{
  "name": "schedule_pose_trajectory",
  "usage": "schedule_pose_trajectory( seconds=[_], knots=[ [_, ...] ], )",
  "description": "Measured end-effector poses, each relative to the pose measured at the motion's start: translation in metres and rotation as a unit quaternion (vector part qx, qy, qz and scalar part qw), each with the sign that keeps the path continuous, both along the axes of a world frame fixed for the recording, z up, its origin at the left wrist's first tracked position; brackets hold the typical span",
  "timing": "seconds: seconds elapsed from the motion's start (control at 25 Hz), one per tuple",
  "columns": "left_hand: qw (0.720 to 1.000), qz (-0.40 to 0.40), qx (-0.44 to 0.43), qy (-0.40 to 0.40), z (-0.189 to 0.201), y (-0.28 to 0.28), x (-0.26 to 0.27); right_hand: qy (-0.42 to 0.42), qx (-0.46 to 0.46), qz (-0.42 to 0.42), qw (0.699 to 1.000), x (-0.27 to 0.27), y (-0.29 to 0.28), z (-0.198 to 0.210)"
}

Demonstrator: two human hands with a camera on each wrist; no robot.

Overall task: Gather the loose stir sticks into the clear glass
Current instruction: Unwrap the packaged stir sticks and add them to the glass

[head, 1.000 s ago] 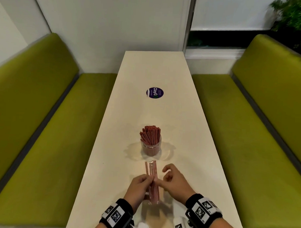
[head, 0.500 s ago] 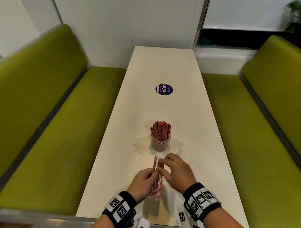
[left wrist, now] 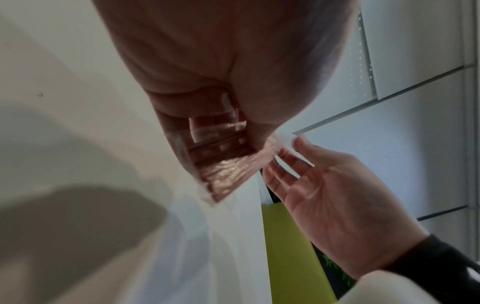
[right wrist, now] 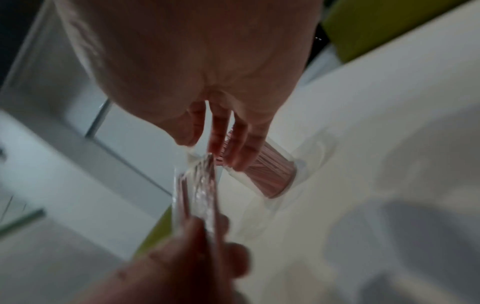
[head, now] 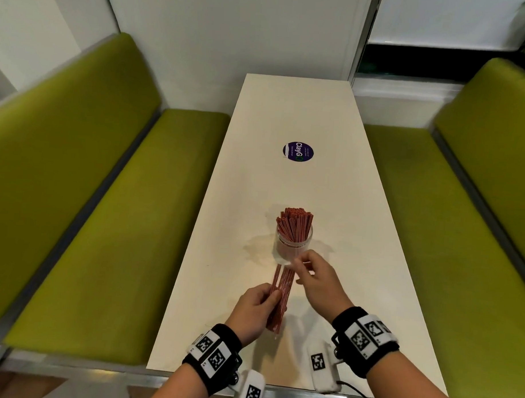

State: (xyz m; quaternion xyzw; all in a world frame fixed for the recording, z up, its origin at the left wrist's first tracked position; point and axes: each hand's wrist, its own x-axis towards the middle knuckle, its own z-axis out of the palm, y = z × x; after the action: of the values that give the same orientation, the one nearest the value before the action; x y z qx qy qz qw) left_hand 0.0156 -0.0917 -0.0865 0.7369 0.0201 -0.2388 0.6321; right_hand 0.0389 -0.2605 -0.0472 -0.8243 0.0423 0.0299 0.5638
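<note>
Lower centre of head view: left hand (head: 256, 307) gripping a clear-wrapped bundle of red sticks (head: 278, 300), fingers curled round its lower half, bundle pointing up-frame. Right hand (head: 318, 278) pinching the wrapper's top end (left wrist: 281, 142), other fingers loosely spread. Glass (head: 294, 244) just above the hands on the table (head: 329, 201), packed with upright sticks. Round purple sticker (head: 298, 152) further up.

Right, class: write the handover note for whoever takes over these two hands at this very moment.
Left hand: grips a clear-wrapped bundle of red stir sticks above the white table.
Right hand: fingertips pinch the wrapper at the bundle's far end, beside the glass.
Clear glass: upright mid-table, already packed with sticks.
Done: most sticks are in the glass.
Left: unwrap the bundle, stand its sticks in the glass.
</note>
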Motion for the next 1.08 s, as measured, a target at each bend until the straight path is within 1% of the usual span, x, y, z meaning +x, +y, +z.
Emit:
schedule_pose_trajectory(
  seconds=[0.08,0.16,0.24,0.32,0.4,0.48,0.56,0.6,0.64,0.68,0.72,0.76,0.8,0.84,0.88,0.92,0.96,1.0,1.08],
  knots=[
    [1.000,0.003,0.009,-0.013,0.001,0.002,0.001,0.078,0.152,-0.033,0.985,0.001,0.004,0.013],
    [0.997,0.021,0.059,-0.043,0.000,0.003,0.005,0.108,0.223,-0.051,0.967,-0.001,0.008,0.020],
    [0.991,0.045,0.108,-0.060,0.004,0.003,0.008,0.116,0.230,-0.074,0.963,-0.003,0.011,0.021],
    [0.988,0.055,0.127,-0.067,0.008,0.002,0.011,0.118,0.213,-0.098,0.965,-0.005,0.017,0.017],
    [0.990,0.055,0.105,-0.073,0.014,-0.002,0.015,0.115,0.204,-0.096,0.967,-0.007,0.022,0.016],
    [0.991,0.050,0.075,-0.094,0.016,-0.008,0.017,0.104,0.197,-0.064,0.973,-0.008,0.025,0.022],
    [0.989,0.068,0.070,-0.113,0.018,-0.012,0.019,0.100,0.232,-0.055,0.966,-0.009,0.025,0.032],
    [0.990,0.091,0.043,-0.097,0.018,-0.012,0.021,0.092,0.234,-0.059,0.966,-0.009,0.023,0.036],
    [0.990,0.124,-0.011,-0.061,0.018,-0.012,0.024,0.072,0.203,-0.072,0.974,-0.009,0.020,0.036],
    [0.985,0.157,-0.073,-0.017,0.019,-0.011,0.027,0.044,0.122,-0.094,0.987,-0.008,0.014,0.033],
    [0.972,0.189,-0.140,0.027,0.021,-0.010,0.030,0.023,0.028,-0.114,0.993,-0.006,0.006,0.027],
    [0.952,0.219,-0.203,0.067,0.022,-0.008,0.034,0.025,-0.047,-0.128,0.990,-0.004,0.000,0.020],
    [0.928,0.245,-0.261,0.100,0.024,-0.006,0.037,0.064,-0.080,-0.135,0.986,-0.002,-0.006,0.017],
    [0.905,0.266,-0.309,0.126,0.024,-0.003,0.041,0.123,-0.056,-0.132,0.982,-0.001,-0.011,0.016],
    [0.885,0.280,-0.344,0.144,0.024,-0.001,0.044,0.180,0.006,-0.129,0.975,0.001,-0.015,0.014],
    [0.872,0.286,-0.365,0.157,0.024,0.000,0.045,0.219,0.077,-0.129,0.964,0.000,-0.017,0.016],
    [0.866,0.287,-0.375,0.166,0.025,0.000,0.046,0.230,0.129,-0.134,0.955,0.000,-0.018,0.020],
    [0.864,0.284,-0.379,0.172,0.026,0.001,0.046,0.219,0.148,-0.136,0.955,0.001,-0.018,0.024],
    [0.866,0.271,-0.380,0.182,0.030,-0.002,0.043,0.178,0.131,-0.140,0.965,0.002,-0.019,0.026]
  ],
)
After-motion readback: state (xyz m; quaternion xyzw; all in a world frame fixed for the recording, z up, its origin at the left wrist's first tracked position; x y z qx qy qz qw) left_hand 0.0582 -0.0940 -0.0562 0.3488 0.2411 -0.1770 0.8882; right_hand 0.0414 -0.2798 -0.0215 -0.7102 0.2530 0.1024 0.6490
